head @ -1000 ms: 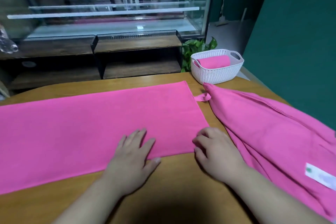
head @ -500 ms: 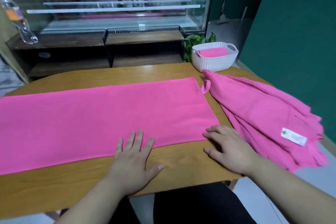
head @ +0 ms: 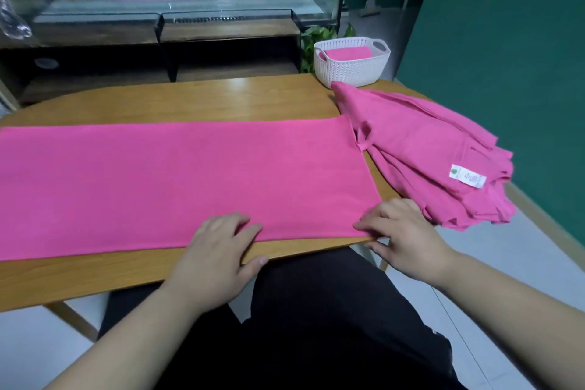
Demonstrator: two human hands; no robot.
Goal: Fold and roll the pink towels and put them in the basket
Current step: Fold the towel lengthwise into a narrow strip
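Head view, fold step in hand: I am watching the spread towel [head: 177, 180] lying flat along the bench [head: 190, 101], its near long edge sitting just inside the bench's front edge. The left hand [head: 218, 250] is resting on that edge with its fingers [head: 234, 222] nearly straight and gripping nothing, the thumb hanging over the bench front. The right hand [head: 408, 237] is working the near right corner, fingers bent on top and thumb below, in what I am reading as a pinch on the cloth.

I am judging that the towel is lying in a long strip, not yet rolled. The next move is calling for both hands to take the near edge or the right end and carry it over evenly, keeping the corners square.

The pile of towels [head: 427, 149] is crowding the strip's right end and overhanging the bench corner, with a hanging loop [head: 364, 136] lying between them. The basket [head: 354, 73] is standing beyond the pile at the far right corner, already holding a rolled towel [head: 346, 53]. Bare bench is lying open beyond the strip's far edge.
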